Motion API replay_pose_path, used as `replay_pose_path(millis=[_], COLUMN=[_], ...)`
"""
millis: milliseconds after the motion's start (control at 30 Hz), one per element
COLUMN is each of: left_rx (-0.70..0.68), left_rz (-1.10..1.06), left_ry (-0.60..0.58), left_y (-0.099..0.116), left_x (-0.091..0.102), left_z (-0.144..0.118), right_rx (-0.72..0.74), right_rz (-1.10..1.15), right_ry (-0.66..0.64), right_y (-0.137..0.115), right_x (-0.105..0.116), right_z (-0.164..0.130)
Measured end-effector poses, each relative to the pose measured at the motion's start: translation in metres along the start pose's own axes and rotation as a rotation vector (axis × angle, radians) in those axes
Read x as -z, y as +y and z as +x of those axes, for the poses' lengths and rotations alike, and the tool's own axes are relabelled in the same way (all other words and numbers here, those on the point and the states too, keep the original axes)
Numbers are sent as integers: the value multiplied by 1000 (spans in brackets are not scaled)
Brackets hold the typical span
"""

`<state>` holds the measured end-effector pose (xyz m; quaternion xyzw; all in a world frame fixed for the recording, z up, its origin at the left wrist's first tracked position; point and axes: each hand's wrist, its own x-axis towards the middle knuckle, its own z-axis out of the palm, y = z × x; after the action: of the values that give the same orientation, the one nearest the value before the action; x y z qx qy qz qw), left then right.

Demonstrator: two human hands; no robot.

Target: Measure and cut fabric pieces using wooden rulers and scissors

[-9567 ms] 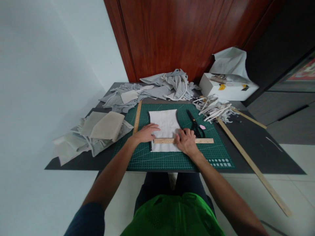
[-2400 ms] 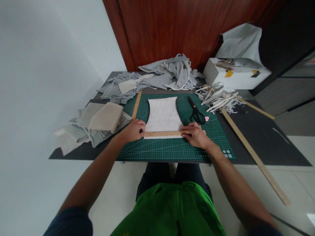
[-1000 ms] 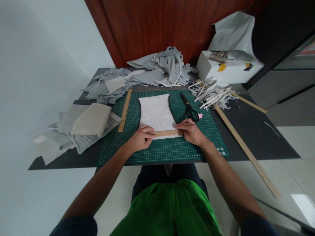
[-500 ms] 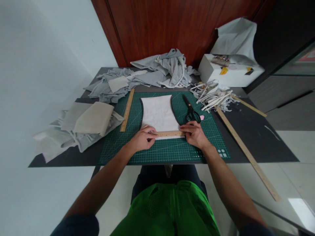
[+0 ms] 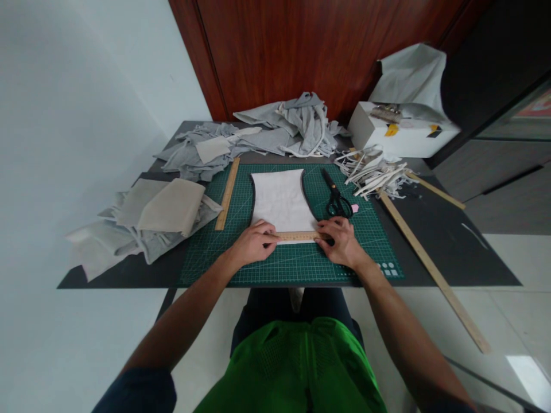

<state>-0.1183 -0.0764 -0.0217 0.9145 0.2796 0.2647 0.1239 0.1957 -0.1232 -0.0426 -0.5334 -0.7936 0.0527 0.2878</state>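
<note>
A white fabric piece (image 5: 282,198) with dark curved side edges lies flat on the green cutting mat (image 5: 258,269). Across its near edge lies a short wooden ruler (image 5: 297,236). My left hand (image 5: 256,242) is closed on the ruler's left end, fingers on top. Closed at its right end, my right hand (image 5: 340,241) pinches the ruler against the cloth. A narrow strip of white shows on the near side of the ruler. Black scissors (image 5: 338,201) rest on the mat just beyond my right hand, beside a small pink piece (image 5: 355,208).
Another wooden ruler (image 5: 228,192) lies at the mat's left. Folded cloth (image 5: 172,206) is stacked farther left, with grey fabric scraps (image 5: 297,126) along the back. Cut strips (image 5: 374,172), a long wooden ruler (image 5: 430,267) and a white box (image 5: 404,132) stand right.
My right hand's fingers have shifted slightly left along the ruler and curled more. The whole view has moved a little; the fabric and ruler stay in about the same place on the mat.
</note>
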Motion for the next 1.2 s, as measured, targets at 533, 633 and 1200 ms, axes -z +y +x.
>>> replay_pose_path(millis=[533, 633, 1200], left_rx=[9, 77, 198], left_rz=[119, 239, 229], left_ry=[-79, -130, -122], left_y=[15, 32, 50], left_x=[8, 8, 2], left_z=[0, 0, -8], right_rx=[-17, -8, 223], right_rz=[28, 16, 56], right_ry=[-23, -18, -19], right_y=[-2, -2, -20], right_x=[2, -1, -16], right_z=[-3, -4, 30])
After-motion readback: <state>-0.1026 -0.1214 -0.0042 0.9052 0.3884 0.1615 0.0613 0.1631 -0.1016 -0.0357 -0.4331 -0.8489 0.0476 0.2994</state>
